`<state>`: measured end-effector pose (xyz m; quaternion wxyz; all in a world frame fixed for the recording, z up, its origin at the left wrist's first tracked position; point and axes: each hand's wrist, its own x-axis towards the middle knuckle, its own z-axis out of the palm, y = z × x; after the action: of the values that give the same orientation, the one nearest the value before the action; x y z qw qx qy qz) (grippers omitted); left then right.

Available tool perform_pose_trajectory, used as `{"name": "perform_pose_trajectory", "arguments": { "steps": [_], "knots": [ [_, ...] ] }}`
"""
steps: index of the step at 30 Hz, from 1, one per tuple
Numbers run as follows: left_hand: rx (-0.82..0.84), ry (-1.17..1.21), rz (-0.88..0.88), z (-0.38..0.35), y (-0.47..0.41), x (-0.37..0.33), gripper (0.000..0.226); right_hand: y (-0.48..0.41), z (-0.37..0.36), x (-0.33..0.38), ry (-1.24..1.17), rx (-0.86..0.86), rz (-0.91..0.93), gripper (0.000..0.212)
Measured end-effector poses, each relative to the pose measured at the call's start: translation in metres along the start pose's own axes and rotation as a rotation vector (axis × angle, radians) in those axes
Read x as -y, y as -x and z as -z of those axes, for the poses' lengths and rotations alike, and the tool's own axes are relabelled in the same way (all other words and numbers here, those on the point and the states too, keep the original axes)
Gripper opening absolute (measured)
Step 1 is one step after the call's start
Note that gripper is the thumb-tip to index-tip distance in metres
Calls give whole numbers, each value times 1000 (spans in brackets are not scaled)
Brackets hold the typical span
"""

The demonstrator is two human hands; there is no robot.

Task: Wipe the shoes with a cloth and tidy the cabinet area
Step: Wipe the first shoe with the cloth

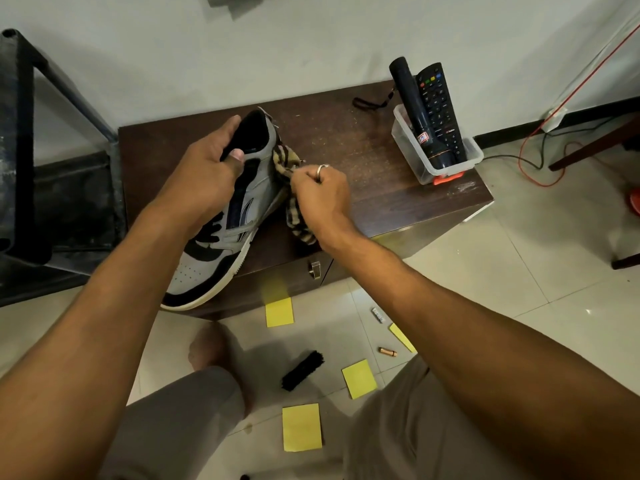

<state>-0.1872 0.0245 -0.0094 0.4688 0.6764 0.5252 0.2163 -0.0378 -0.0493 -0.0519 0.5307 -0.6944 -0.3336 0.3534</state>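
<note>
— Going by the head camera, where's the shoe (204,268)?

— On top of the dark wooden cabinet (363,140), lying at an angle. Its heel is towards the wall and its toe sticks out past the front edge.

— Who's got hold of it?

— The left hand (207,168). Its fingers are curled over the collar at the heel end and the thumb is tucked in by the tongue, so it's a firm grip.

— And the other hand?

— The right hand (322,192) is bunched up, pinching a striped brown cloth (296,220) against the side of the shoe. The loose end of the cloth trails down onto the cabinet top.

— Anything else up there?

— A clear plastic tub (464,157) at the right end, with a black torch (415,112) and a remote (441,105) standing in it.

— And on the floor?

— A black brush (303,370) on the tiles in front of the cabinet, with yellow notes (301,427) scattered around it and a small battery (387,351) nearby.
</note>
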Motion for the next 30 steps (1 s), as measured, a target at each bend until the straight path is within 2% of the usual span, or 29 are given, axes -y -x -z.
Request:
{"name": "perform_pose_trajectory", "arguments": {
  "steps": [3,6,9,11,13,16,19,22,25,28,30],
  "knots": [
    [11,-9,-4,-1,1,2,53,-8,-3,9,-71,-136,19,14],
    [12,-24,-11,0,0,1,53,-6,-14,6,-29,-39,21,30],
    [-1,-88,-38,0,1,0,54,5,-13,-1,17,-4,18,24],
    [-57,-241,-77,-5,6,-4,55,7,-6,-3,35,22,-16,20],
    [-138,-442,-118,-11,11,-5,56,3,-1,-4,39,-27,4,31],
    [-163,-608,-133,-16,12,-4,59,-7,-6,1,-12,-116,27,17],
    [-158,-586,-135,-17,10,-4,59,-6,-15,-1,34,-46,-25,40],
    [-166,-563,-138,-18,11,-4,58,4,-11,-2,3,-16,-61,18],
    [-163,-556,-135,-18,11,-5,59,-1,-3,-3,-21,-49,-68,31],
    [-163,-562,-145,-18,12,-4,60,-11,-10,1,-60,-121,-28,18],
    [-153,-562,-148,-19,12,-3,60,-15,-15,-6,-61,-68,-34,37]
  ]
}}
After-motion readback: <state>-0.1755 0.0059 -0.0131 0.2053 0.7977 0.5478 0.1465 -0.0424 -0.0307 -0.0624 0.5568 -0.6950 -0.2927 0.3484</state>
